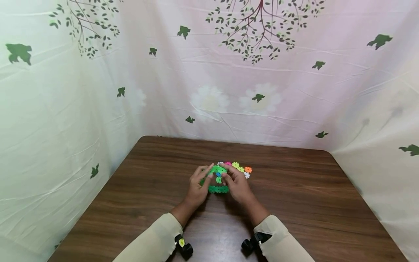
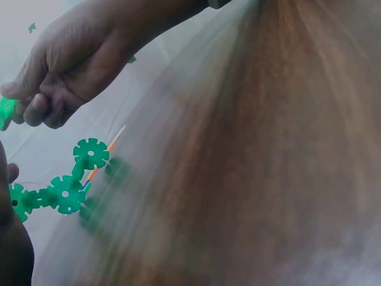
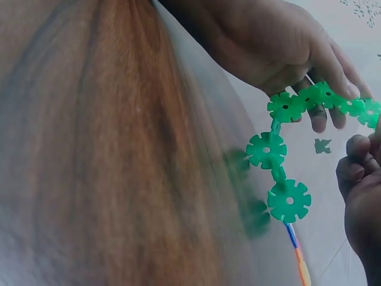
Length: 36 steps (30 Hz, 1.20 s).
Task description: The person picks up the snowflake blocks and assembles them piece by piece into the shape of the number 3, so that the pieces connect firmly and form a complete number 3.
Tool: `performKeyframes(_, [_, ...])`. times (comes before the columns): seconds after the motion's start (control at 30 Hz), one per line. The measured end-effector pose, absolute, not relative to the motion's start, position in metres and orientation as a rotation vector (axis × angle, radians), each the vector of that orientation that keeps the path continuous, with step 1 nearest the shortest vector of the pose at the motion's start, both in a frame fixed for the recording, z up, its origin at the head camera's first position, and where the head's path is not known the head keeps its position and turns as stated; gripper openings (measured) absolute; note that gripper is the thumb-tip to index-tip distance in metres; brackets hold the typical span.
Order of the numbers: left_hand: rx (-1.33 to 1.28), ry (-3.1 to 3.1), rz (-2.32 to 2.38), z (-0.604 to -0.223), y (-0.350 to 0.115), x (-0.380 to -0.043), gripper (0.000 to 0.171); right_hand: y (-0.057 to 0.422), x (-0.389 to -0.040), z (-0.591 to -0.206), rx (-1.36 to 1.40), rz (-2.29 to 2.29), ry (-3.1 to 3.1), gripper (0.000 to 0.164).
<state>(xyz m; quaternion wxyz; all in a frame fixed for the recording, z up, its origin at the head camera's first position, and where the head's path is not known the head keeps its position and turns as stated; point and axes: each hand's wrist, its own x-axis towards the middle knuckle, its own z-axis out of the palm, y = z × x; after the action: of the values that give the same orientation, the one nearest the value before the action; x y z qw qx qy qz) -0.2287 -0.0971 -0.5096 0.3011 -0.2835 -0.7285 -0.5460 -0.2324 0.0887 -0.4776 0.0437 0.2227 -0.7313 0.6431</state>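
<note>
In the head view, both hands meet over a chain of green flower-shaped notched discs (image 1: 218,189) joined together. My left hand (image 1: 196,185) grips its far-left part; thumb and fingers lie on either side of the chain (image 3: 322,95) in the right wrist view. My right hand (image 1: 238,186) pinches a green disc (image 2: 7,111) between thumb and fingers, seen best in the left wrist view. Between the hands show a small blue disc (image 1: 218,174) and a green disc (image 1: 218,180). Fingers partly hide the chain's far side.
Loose discs lie just beyond the hands on the brown wooden table (image 1: 294,203): a pink disc (image 1: 228,163), a yellow-green disc (image 1: 235,165), an orange disc (image 1: 248,169) and a white disc (image 1: 247,175) among them. A printed curtain (image 1: 229,72) surrounds the table's far side.
</note>
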Motion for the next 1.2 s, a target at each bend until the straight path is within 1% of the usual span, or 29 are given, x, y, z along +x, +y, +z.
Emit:
performKeyframes(0.13, [-0.715, -1.89, -1.462, -0.511, -0.096, -0.23, 0.04, 0.09, -0.234, -0.479, 0.683, 1.95, -2.269, 0.043])
performKeyframes(0.23, [-0.674, -1.873, -1.465, -0.511, -0.095, -0.231, 0.039, 0.093, -0.237, -0.481, 0.679, 1.921, -2.266, 0.043])
performKeyframes(0.43, [-0.625, -1.855, -1.469, -0.512, -0.095, -0.233, 0.038, 0.1, -0.246, -0.49, 0.619, 1.874, -2.211, 0.035])
performKeyframes(0.63, [-0.651, -1.854, -1.477, -0.514, -0.098, -0.234, 0.036, 0.104, -0.251, -0.499, 0.459, 1.833, -2.233, 0.03])
performKeyframes(0.9, [-0.637, -1.859, -1.452, -0.517, -0.102, -0.235, 0.034, 0.103, -0.255, -0.51, 0.42, 1.766, -2.348, 0.02])
performKeyframes(1.2, [-0.615, -1.857, -1.462, -0.514, -0.1, -0.235, 0.032, 0.105, -0.261, -0.513, 0.372, 1.621, -2.54, 0.014])
